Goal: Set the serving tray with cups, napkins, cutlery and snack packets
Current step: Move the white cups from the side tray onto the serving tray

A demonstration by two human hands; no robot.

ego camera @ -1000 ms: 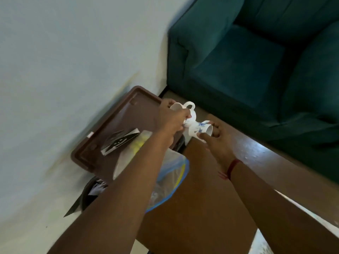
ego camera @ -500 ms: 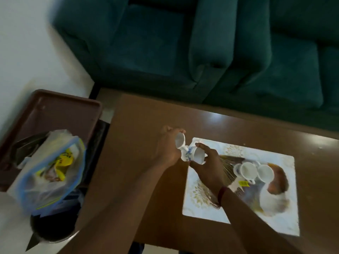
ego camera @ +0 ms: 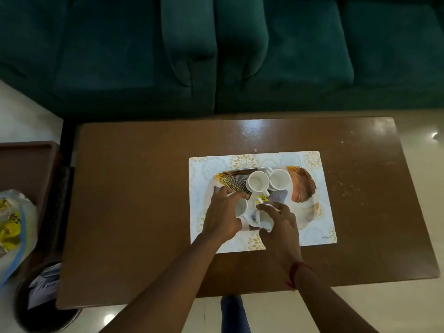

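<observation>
The serving tray (ego camera: 302, 188), patterned with gold and brown fans, lies on a white placemat (ego camera: 319, 227) on the brown table. Two white cups (ego camera: 258, 180) (ego camera: 280, 179) stand upright side by side at the tray's far side. My left hand (ego camera: 222, 213) grips a third white cup (ego camera: 241, 207) at the tray's near left part. My right hand (ego camera: 280, 222) covers a fourth white cup (ego camera: 265, 218) just right of it, fingers around it. Whether these two cups rest on the tray I cannot tell.
The brown table (ego camera: 144, 200) has teal sofas (ego camera: 240, 56) behind it. At the left stands a brown tray (ego camera: 26, 164) with a plastic bag of yellow snack packets (ego camera: 12, 227), above a dark bin (ego camera: 45, 306) holding papers.
My view swung from the left side tray to the table. Both hands carried a cup each rightward and down onto the near part of the serving tray.
</observation>
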